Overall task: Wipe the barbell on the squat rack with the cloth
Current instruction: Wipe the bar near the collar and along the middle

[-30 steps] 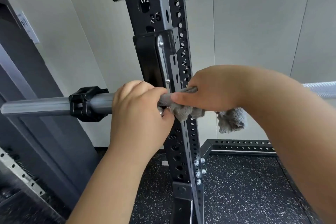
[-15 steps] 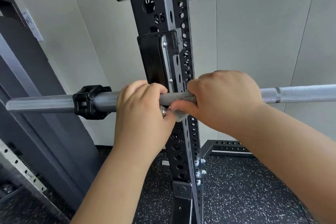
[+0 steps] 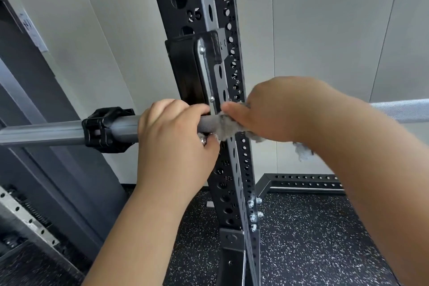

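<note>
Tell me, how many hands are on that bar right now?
2. The left hand grips the barbell bare, just right of the black collar. The right hand holds the cloth on it at the rack upright. None seem hidden.

Pretty bright, even indoor light, barely any shadows; edges bend fisheye-style, right hand (image 3: 278, 110) is a bit motion-blurred.
</note>
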The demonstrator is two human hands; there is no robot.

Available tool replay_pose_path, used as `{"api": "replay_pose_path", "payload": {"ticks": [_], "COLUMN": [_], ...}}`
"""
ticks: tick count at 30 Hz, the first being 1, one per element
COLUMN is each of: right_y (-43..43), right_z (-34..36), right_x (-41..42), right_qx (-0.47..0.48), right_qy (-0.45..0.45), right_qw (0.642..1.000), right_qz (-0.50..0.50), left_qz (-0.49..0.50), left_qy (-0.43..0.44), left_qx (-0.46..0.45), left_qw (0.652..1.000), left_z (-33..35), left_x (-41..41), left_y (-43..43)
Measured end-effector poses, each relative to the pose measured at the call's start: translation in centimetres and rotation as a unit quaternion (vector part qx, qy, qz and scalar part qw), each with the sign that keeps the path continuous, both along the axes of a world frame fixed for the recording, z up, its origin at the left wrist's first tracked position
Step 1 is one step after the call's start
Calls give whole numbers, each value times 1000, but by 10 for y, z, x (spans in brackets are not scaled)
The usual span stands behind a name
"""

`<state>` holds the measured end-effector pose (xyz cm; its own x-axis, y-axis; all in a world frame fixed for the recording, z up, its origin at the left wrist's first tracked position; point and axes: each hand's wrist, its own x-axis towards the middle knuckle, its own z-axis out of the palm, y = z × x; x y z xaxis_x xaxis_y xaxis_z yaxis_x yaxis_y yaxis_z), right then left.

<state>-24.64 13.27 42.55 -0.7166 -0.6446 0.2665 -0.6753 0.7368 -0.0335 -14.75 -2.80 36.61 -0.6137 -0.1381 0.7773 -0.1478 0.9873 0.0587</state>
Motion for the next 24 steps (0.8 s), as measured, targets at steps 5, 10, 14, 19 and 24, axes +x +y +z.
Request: {"api": "replay_pose_path", "payload": {"ticks": [5,10,14,19,24], "right_y": [-8,12,-28,16,-7], "right_z": [1,11,7,4,11], "right_x": [3,0,-2,-7,-8], "right_qx": [10,41,29,49,90], "right_qy": [2,-97,-100,-90,-126], "right_qw": [998,994,992,993,987], "right_qz": [59,34,69,59,47], "left_qz": [6,6,17,11,12], "left_qy": [3,9,9,12,16], "left_qx": [4,4,6,-1,-7], "left_qw": [1000,1000,1000,1000,1000], "left_z": [-1,-1,-1,-1,-2], "left_x": [0,-1,-2,-2,-2], "left_y": [0,1,1,1,0]}}
